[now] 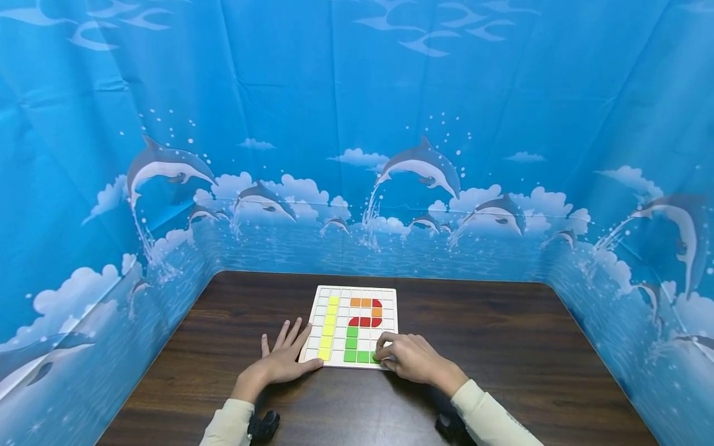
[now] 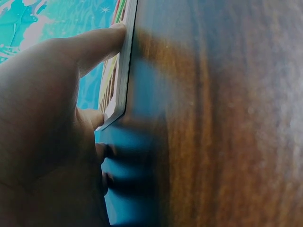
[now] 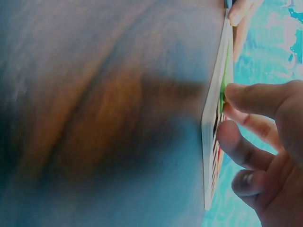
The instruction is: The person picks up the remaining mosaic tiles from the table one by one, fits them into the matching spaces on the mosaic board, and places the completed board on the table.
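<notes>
A white grid board (image 1: 336, 293) lies on the table, with square and rounded tiles set in its cells. Down its left side runs a column of yellow tiles (image 1: 329, 330). Orange tiles (image 1: 355, 302) and red tiles (image 1: 365, 322) make a bent shape at upper right, and green tiles (image 1: 351, 342) form a corner below it. My left hand (image 1: 281, 359) lies with fingers spread at the board's left edge, thumb on the near-left corner. At the near-right corner my right hand (image 1: 415, 358) pinches a green tile (image 3: 223, 93) between thumb and finger, low against the board.
The dark wood table (image 1: 480, 322) extends around the board on all sides. A blue curtain (image 1: 312, 248) printed with dolphins and clouds stands along the table's back and sides. Black wrist devices (image 1: 264, 425) sit below both hands, close to the tabletop.
</notes>
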`<move>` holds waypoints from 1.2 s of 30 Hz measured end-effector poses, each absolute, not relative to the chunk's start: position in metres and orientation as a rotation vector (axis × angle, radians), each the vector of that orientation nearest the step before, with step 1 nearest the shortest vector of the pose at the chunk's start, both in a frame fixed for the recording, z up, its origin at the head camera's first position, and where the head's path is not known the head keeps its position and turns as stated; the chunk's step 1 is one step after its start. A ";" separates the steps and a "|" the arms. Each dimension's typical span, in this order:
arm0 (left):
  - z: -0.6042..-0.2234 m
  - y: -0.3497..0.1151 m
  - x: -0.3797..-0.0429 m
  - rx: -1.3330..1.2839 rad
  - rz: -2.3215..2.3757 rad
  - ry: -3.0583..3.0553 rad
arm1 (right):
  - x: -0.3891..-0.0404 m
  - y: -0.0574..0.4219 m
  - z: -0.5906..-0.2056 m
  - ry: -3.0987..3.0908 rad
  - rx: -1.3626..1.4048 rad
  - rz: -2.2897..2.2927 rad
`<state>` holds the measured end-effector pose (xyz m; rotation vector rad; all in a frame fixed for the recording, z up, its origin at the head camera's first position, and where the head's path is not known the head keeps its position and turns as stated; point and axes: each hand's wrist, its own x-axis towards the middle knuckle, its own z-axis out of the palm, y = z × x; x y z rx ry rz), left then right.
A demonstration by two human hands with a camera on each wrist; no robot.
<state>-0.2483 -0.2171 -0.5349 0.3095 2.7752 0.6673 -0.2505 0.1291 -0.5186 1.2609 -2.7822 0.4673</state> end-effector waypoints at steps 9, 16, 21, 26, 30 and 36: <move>-0.533 -0.217 -0.247 0.322 0.701 2.764 | -0.250 0.131 -0.517 -2.850 1.246 0.487; -0.534 -0.216 -0.248 0.310 0.699 2.763 | -0.248 0.132 -0.520 -2.859 1.204 0.550; -0.548 -0.220 -0.254 0.312 0.691 2.793 | -0.247 0.134 -0.519 -2.852 1.202 0.547; -0.549 -0.221 -0.256 0.333 0.709 2.793 | -0.245 0.142 -0.514 -2.848 1.135 0.651; -0.542 -0.221 -0.254 0.348 0.748 2.781 | -0.245 0.153 -0.510 -2.811 1.059 0.714; -0.526 -0.218 -0.252 0.300 0.760 2.827 | -0.247 0.177 -0.505 -2.797 0.848 0.811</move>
